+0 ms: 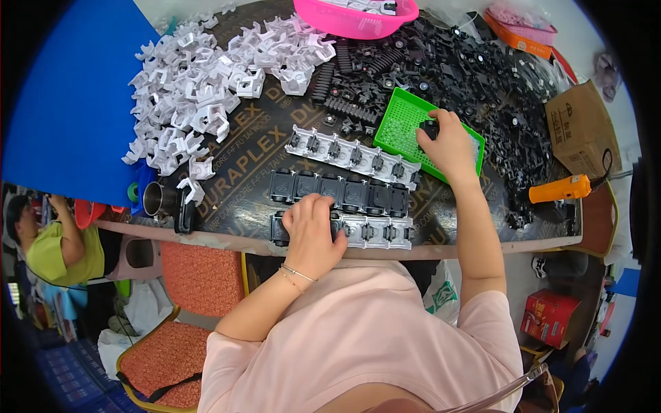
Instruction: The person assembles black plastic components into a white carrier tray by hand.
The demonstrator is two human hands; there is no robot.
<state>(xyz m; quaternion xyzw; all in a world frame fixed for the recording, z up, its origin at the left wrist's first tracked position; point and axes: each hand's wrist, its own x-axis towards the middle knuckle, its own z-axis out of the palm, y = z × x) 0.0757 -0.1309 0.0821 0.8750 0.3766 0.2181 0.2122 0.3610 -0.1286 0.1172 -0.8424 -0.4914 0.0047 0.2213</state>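
Note:
Three rows of moulded plastic parts lie before me: a far row of white parts with black inserts (354,157), a middle row of black parts (354,194), and a near row, black at its left and white at its right (379,233). My left hand (313,230) lies over the near row, fingers bent and thumb at its side, gripping a black plastic part (335,221) mostly hidden under it. Over the green basket (396,110) of small clear pieces, my right hand (447,143) is closed on a small black part (429,128).
White plastic parts (200,89) are heaped at the far left, black parts (475,82) at the far right. A pink basin (358,22) stands at the back. An orange-handled tool (561,188), a cardboard box (582,131) and a metal cup (158,198) line the sides. Another person (62,244) sits left.

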